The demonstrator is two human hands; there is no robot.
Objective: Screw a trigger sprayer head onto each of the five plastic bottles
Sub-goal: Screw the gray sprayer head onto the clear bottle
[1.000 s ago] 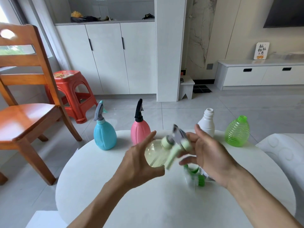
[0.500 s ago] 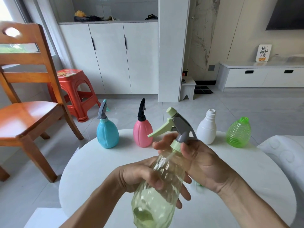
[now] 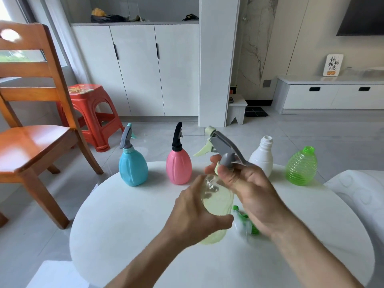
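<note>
Since half a second ago the yellow bottle (image 3: 216, 196) has risen and drawn a little away from the camera, and its sprayer (image 3: 220, 146) now stands straighter. It is held in the air at centre frame, above the table (image 3: 128, 221), long axis running from lower centre up and slightly right, neck uppermost. The left hand (image 3: 195, 213) wraps the bottle's body from the lower left, fingers curled round it. The right hand (image 3: 249, 188) comes in from the lower right and pinches the collar just under the grey sprayer body, thumb in front; the trigger points to upper left. The collar is the right hand's to turn, the body the left's to brace, so I judge the twist must run about that tilted axis. How far the thread is seated I cannot tell. Below the right wrist lies a blurred green sprayer (image 3: 246, 222) on the table. Along the far edge stand the blue bottle (image 3: 133, 167) and pink bottle (image 3: 178, 166), both capped, then the white bottle (image 3: 262, 159) and green bottle (image 3: 301, 167), both open-necked.
</note>
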